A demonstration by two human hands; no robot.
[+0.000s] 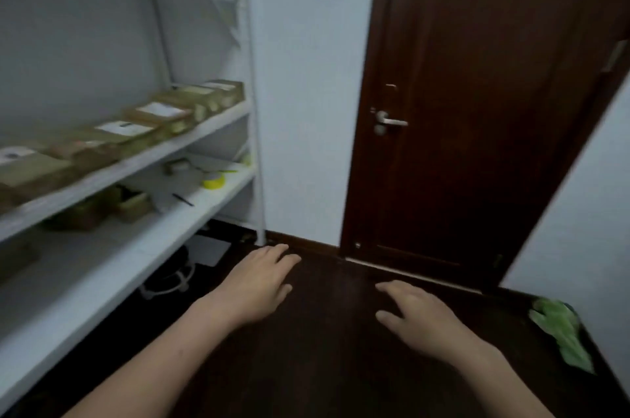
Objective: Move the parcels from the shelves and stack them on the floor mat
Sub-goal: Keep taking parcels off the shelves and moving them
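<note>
A white shelf unit (pixel 218 124) stands along the left wall. Several brown cardboard parcels (pixel 153 114) with white labels lie in a row on its middle board. Smaller brown parcels (pixel 133 206) sit on the board below. My left hand (pixel 259 281) reaches forward over the dark floor, palm down, fingers apart, holding nothing. My right hand (pixel 419 315) is out beside it, also open and empty. Both hands are below and to the right of the parcels, touching none. No floor mat is in view.
A dark wooden door (pixel 477 110) with a metal handle (pixel 392 122) is shut straight ahead. A yellow tape roll (pixel 214 181) and a pen (pixel 183 200) lie on the lower board. A green cloth (pixel 562 332) lies on the floor at right. A white object (pixel 170 277) sits under the shelves.
</note>
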